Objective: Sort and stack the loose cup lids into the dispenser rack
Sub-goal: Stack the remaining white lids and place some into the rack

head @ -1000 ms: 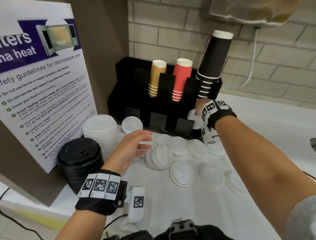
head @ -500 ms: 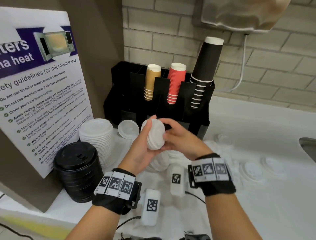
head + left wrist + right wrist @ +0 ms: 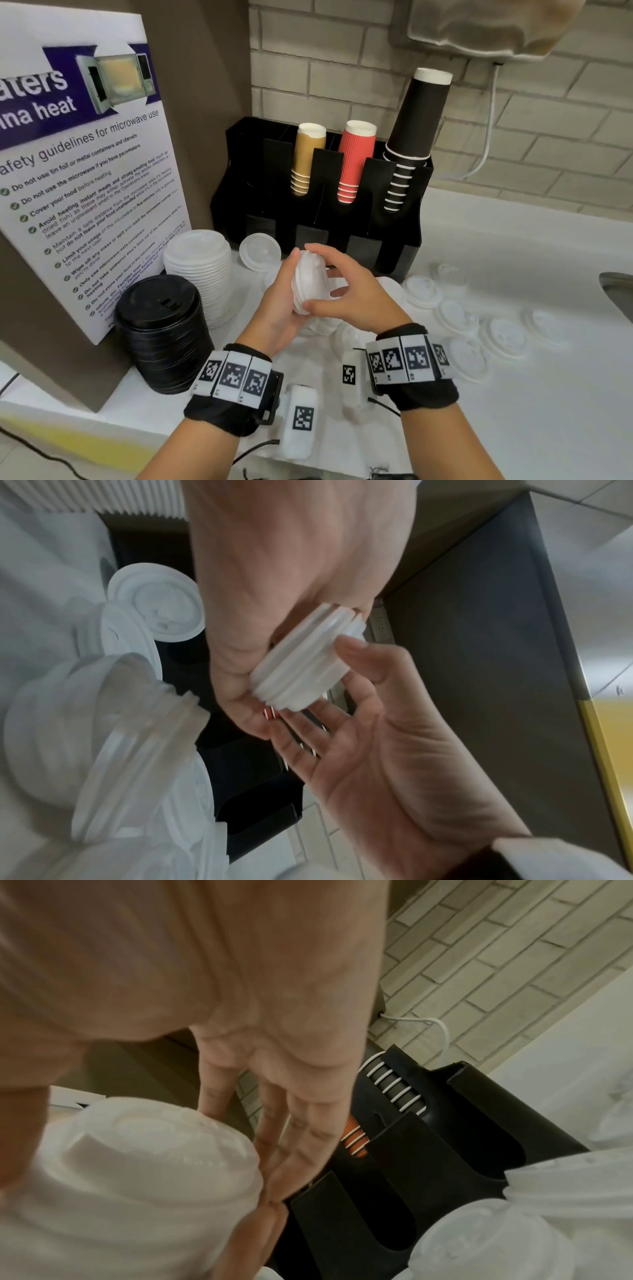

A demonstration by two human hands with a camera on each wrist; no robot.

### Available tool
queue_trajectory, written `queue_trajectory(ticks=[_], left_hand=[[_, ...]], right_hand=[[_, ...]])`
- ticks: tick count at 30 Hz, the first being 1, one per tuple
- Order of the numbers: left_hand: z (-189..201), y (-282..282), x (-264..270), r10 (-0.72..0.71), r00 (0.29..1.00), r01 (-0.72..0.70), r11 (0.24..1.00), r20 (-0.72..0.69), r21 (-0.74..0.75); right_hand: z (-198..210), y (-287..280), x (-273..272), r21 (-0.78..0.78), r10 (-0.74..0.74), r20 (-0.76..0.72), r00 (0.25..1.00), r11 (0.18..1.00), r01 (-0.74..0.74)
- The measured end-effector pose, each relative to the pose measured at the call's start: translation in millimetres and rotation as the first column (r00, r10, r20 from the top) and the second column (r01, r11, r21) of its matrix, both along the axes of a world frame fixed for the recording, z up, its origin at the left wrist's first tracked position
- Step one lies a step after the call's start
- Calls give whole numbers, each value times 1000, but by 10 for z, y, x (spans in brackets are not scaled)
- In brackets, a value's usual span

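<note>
Even indoor light fills the sharp, edge-bent head view; white lids point(image 3: 455, 315) wash out, and both dimmer wrist views smear nearby.

My right hand point(image 3: 346, 301) hides the far face of the small lid stack point(image 3: 308, 284) I hold. The poster point(image 3: 85, 171) runs off the left edge, its fine print too small to read. My right wrist view is blurred; loose lids point(image 3: 479, 1253) there are smeared.
</note>
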State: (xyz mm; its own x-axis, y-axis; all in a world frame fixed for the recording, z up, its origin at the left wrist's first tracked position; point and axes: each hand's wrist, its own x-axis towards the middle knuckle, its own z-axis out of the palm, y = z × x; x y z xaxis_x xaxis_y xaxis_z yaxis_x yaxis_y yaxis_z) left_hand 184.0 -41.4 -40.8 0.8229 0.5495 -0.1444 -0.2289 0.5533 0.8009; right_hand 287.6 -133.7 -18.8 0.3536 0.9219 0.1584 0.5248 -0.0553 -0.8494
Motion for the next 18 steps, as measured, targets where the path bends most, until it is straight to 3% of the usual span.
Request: queue_trajectory(ticks=[6, 10, 12, 14, 16, 18], left_hand=[[19, 20, -34, 55, 998, -54, 998, 24, -32], [110, 210, -72, 291, 957, -291, 956, -1, -20], [179, 311, -99, 409, 912, -409, 912, 23, 23], [233, 373, -120, 472, 881, -473, 880, 35, 47], [246, 408, -137, 501, 864, -503, 863, 41, 52], [222, 425, -143, 506, 861, -508, 858, 38, 73]], right_hand=[[19, 68, 8, -31, 46, -23, 999, 998, -47], [134, 393, 175, 24, -140, -105, 985, 989, 143], [191, 673, 262, -97, -145, 50, 988, 984, 150], [210, 956, 258, -328, 43, 243, 969, 944, 40], [196, 1170, 187, -539, 231, 364, 902, 843, 1], [178, 1323, 111, -682, 343, 462, 818, 727, 81]])
